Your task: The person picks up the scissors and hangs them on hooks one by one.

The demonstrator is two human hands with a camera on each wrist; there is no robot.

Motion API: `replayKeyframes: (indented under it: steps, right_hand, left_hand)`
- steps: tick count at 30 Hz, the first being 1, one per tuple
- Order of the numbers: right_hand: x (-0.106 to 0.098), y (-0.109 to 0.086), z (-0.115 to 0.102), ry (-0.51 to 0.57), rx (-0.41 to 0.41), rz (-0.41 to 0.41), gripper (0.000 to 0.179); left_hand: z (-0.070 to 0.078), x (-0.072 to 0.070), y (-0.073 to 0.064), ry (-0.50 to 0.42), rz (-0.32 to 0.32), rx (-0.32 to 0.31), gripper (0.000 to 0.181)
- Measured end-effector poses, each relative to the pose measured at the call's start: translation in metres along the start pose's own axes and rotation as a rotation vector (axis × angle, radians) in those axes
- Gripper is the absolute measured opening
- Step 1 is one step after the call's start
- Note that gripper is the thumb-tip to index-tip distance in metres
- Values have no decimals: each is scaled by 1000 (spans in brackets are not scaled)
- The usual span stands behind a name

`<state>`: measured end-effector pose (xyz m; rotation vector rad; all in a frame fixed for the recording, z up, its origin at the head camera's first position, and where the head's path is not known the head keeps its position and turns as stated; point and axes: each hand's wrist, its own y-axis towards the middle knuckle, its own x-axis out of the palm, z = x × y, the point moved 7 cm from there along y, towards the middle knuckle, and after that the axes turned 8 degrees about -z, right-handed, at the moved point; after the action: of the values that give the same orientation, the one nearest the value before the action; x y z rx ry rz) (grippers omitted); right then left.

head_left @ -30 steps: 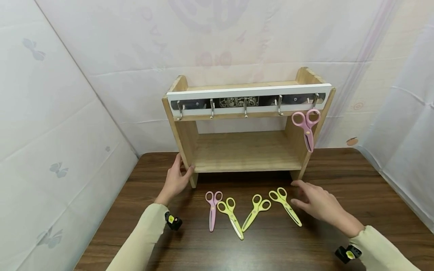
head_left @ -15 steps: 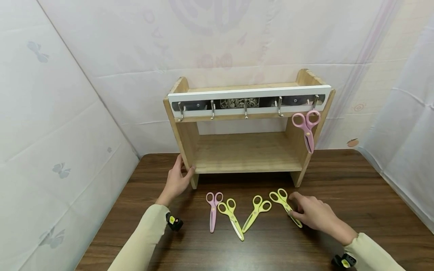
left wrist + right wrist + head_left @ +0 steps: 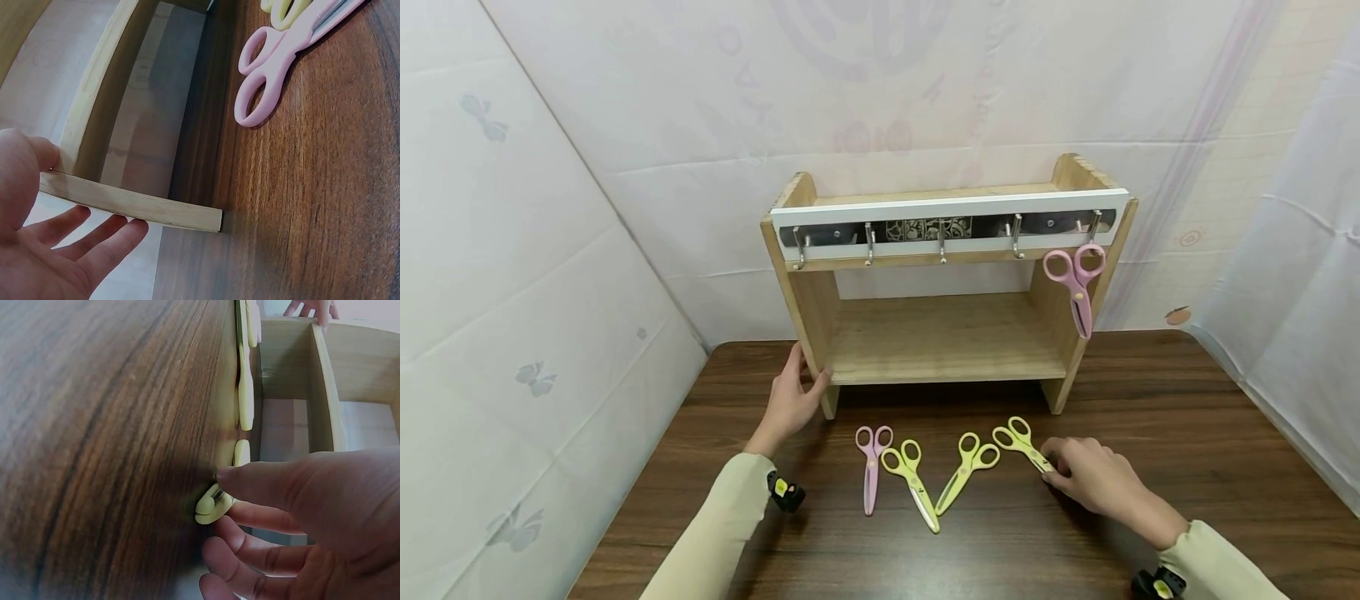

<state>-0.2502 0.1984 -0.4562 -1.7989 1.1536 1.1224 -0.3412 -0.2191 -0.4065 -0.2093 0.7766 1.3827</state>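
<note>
My left hand (image 3: 788,407) grips the left side panel of a wooden shelf (image 3: 947,337). In the left wrist view, the thumb lies by the shelf board and the fingertips touch the panel's outer face. At the right, my right hand (image 3: 1101,483) pinches the blade end of yellow-green scissors (image 3: 1021,442) between thumb and fingers; their tip shows below the thumb in the right wrist view. Beside them lie two more yellow-green scissors (image 3: 967,471) and a pair of pink scissors (image 3: 871,471). Another pink pair (image 3: 1078,287) hangs from the rightmost hook.
A white rail (image 3: 895,206) with several metal hooks (image 3: 942,242) runs across the shelf's upper front. The shelf stands on a dark wood-grain table (image 3: 820,542). Pale printed cloth (image 3: 692,167) encloses the back and sides.
My right hand has moved left from beside the shelf's right foot onto the rightmost yellow-green scissors and pinched their blade, shifting them slightly. My left hand keeps its hold on the shelf.
</note>
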Motion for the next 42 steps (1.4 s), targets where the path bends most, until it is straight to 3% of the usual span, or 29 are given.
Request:
replayKeyframes:
  steps: [14, 26, 42]
  right_hand:
    - [-2, 1, 5, 5, 27, 35, 17]
    - [-7, 1, 14, -7, 23, 162, 19]
    - [-7, 1, 14, -6, 2, 166, 16]
  left_hand:
    - [1, 0, 0, 20, 5, 3, 62]
    - [2, 0, -1, 27, 14, 7, 61]
    - [2, 0, -1, 22, 18, -1, 61]
